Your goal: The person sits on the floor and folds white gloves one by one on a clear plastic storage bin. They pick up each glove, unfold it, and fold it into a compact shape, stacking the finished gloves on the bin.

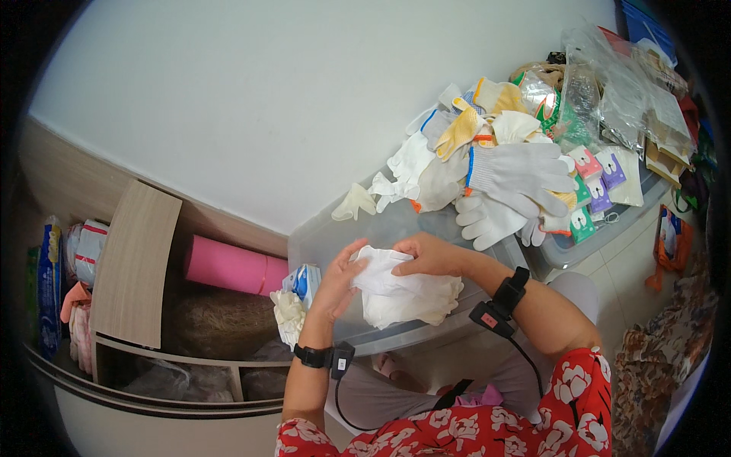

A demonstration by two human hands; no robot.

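Note:
Above a translucent plastic bin lid (320,244), both my hands hold a bundle of thin white gloves (407,286). My left hand (337,280) grips its left edge, with the thumb by the top corner. From the upper right my right hand (432,255) pinches the bundle, its thumb lying on top and the other fingers partly hidden. Beyond my right hand is a heap of work gloves, among them a grey-white knit glove with a blue cuff (518,175) and a yellow-coated glove (459,131). One cream glove (354,202) lies apart on the lid.
A blue-and-white box (306,280) and crumpled cream gloves (288,314) sit beside my left wrist. Further left, an open drawer unit (137,259) holds a pink roll (232,264). Small tissue packs (598,194) and clear plastic bags (601,84) lie at the right.

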